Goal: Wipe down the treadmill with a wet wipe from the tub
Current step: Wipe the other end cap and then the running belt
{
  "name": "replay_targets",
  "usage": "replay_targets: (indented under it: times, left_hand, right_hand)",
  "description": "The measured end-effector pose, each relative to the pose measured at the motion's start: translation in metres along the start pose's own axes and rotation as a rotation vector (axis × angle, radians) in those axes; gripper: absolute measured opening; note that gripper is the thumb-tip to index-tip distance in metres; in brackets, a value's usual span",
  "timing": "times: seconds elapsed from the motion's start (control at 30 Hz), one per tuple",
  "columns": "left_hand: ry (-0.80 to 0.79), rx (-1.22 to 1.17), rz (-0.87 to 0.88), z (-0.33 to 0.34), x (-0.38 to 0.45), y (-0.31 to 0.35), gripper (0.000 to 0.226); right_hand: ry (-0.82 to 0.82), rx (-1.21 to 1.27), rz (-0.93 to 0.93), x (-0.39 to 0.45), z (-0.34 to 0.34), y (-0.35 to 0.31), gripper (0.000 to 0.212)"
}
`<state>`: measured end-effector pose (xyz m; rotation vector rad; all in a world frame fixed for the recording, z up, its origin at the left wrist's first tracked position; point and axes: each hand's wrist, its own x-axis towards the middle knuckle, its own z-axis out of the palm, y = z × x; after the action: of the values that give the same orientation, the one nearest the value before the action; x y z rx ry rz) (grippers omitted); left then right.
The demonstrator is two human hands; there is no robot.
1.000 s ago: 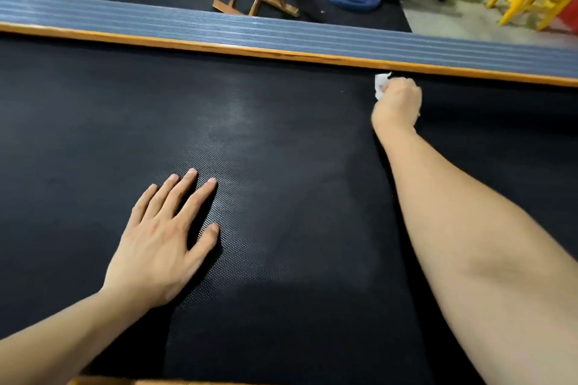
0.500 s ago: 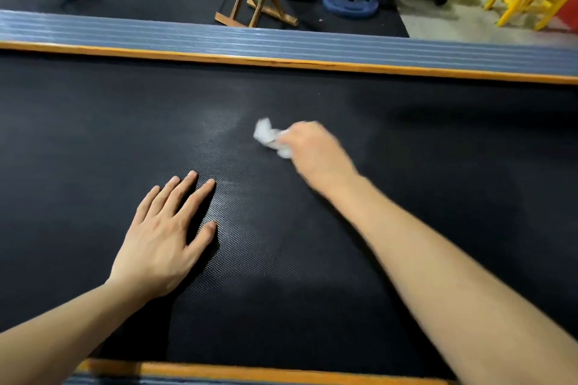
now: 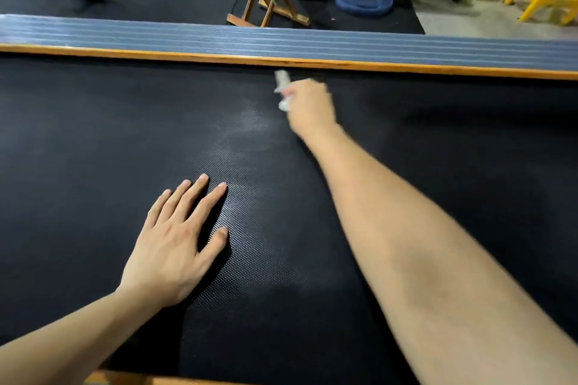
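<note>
Left hand flat on treadmill belt; blurred right hand apparently clutching wet wipe.

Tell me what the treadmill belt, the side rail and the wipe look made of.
Treadmill belt: black rubber-like sheet, matte, fine dimpled texture catching light.
Side rail: grey-blue ribbed surface, likely rubber or plastic, with an orange edge strip.
Wipe: thin white cloth or paper, crumpled, blurred in the right hand.
</note>
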<state>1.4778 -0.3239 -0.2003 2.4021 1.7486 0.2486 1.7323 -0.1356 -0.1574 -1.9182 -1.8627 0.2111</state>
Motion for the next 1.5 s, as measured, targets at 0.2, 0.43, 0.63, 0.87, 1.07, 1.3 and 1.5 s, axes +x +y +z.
replay_targets:
  times: [0.2,0.43,0.63,0.87,1.07,1.3,1.5]
  left_hand:
    - [0.003,-0.013,0.009,-0.001,-0.001,-0.001,0.064]
    - [0.014,0.019,0.005,0.002,-0.002,0.000,0.065]
    - [-0.003,0.024,0.007,0.002,0.000,-0.003,0.065]
    - [0.021,-0.002,0.005,0.001,-0.001,-0.001,0.066]
    - [0.046,0.008,-0.011,0.003,-0.001,0.004,0.067]
    - [0.222,-0.068,-0.209,0.002,-0.006,-0.002,0.061]
    - [0.230,-0.080,-0.217,0.003,-0.008,-0.003,0.058]
  right_hand:
    - [-0.055,-0.308,-0.323,-0.002,0.025,0.002,0.029]
    - [0.174,-0.071,0.300,0.022,-0.009,0.064,0.027]
    - [-0.207,0.097,-0.358,-0.039,0.042,-0.105,0.026]
    - [0.102,-0.150,-0.392,-0.079,0.008,-0.033,0.014]
    - [0.148,-0.254,0.394,-0.114,-0.070,0.099,0.027]
    - [-0.097,-0.133,-0.340,-0.154,0.023,-0.089,0.018]
    - [0.064,-0.422,0.133,-0.167,-0.056,0.066,0.020]
